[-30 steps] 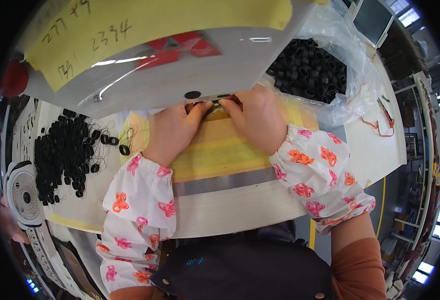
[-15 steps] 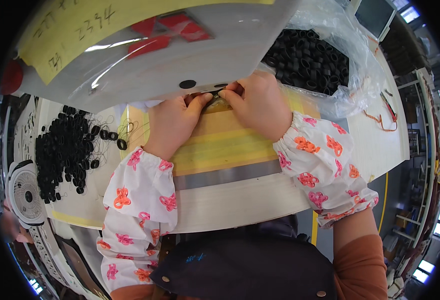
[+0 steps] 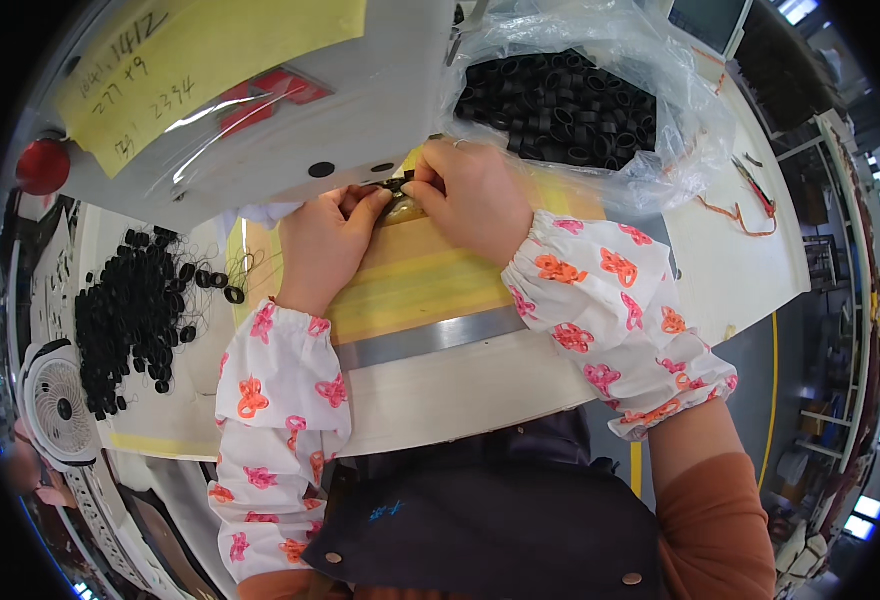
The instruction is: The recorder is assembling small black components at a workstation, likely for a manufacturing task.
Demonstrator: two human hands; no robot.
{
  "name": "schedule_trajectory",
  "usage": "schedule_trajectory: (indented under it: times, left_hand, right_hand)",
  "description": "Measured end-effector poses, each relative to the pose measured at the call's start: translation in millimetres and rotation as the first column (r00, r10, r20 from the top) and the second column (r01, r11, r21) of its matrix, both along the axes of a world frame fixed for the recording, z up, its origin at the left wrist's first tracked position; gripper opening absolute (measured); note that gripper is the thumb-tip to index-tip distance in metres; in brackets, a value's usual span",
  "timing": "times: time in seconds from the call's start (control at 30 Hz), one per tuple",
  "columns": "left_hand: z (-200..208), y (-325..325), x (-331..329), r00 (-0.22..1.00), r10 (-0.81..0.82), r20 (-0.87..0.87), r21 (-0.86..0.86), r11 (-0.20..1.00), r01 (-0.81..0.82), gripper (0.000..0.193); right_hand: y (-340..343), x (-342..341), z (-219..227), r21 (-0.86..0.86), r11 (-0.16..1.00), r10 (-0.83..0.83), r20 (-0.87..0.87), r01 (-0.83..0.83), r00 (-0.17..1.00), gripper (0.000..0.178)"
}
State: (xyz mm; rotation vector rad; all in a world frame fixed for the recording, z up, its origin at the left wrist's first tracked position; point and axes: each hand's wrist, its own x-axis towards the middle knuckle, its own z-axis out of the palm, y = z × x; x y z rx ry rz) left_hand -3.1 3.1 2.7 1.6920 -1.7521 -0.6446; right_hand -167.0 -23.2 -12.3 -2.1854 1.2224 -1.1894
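My left hand [image 3: 322, 245] and my right hand [image 3: 475, 195] meet under the lower edge of a grey machine head [image 3: 250, 150], which looks like a sewing machine's. Both are closed, thumbs against forefingers, pinching a small black band [image 3: 396, 184] from either side. The fingers cover most of the band, and the machine head hides any needle. Just below the fingertips lies a shiny metal patch [image 3: 400, 212] of the machine bed. Yellow tape strips [image 3: 410, 265] cover the surface in front. White flowered sleeves cover both forearms.
Left of my hands lies a heap of black bands [image 3: 135, 310] with loose thread tails. A clear plastic bag [image 3: 690, 130] full of black bands [image 3: 570, 110] stands at the back right. Thread snips [image 3: 755, 188] lie right of it. A white fan [image 3: 60, 405] is at far left.
The view has shifted, so the machine head and bag sit farther left in the picture. Both hands keep their pinch beneath the head, and more of the black band shows between them.
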Motion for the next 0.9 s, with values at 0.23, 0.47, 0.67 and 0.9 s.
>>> schedule_trajectory:
  times: [0.23, 0.47, 0.67, 0.9]
  left_hand:
    - [6.4, 22.9, -5.5, 0.996, -0.06, 0.07, -0.242, 0.967, 0.076, 0.022]
    - [3.8, 46.9, 67.0, 0.976, 0.191, 0.103, -0.23, 0.959, -0.163, 0.031]
    - [12.4, 47.6, 65.4, 0.962, 0.272, 0.031, -0.256, 0.932, -0.256, 0.019]
    - [15.4, 36.7, 9.7, 0.935, -0.021, 0.354, -0.434, 0.882, 0.184, 0.019]
  right_hand:
    - [2.8, -0.4, -3.0, -0.052, 0.998, 0.028, -0.001, -0.028, 1.0, 0.017]
    - [17.0, -7.0, 8.7, 0.027, 0.991, 0.133, 0.018, -0.133, 0.991, 0.017]
    - [13.9, -7.3, 12.3, -0.101, 0.992, 0.082, 0.02, -0.079, 0.996, 0.015]
    - [-14.6, -36.9, 37.8, -0.262, 0.933, -0.279, -0.094, 0.247, 0.956, 0.006]
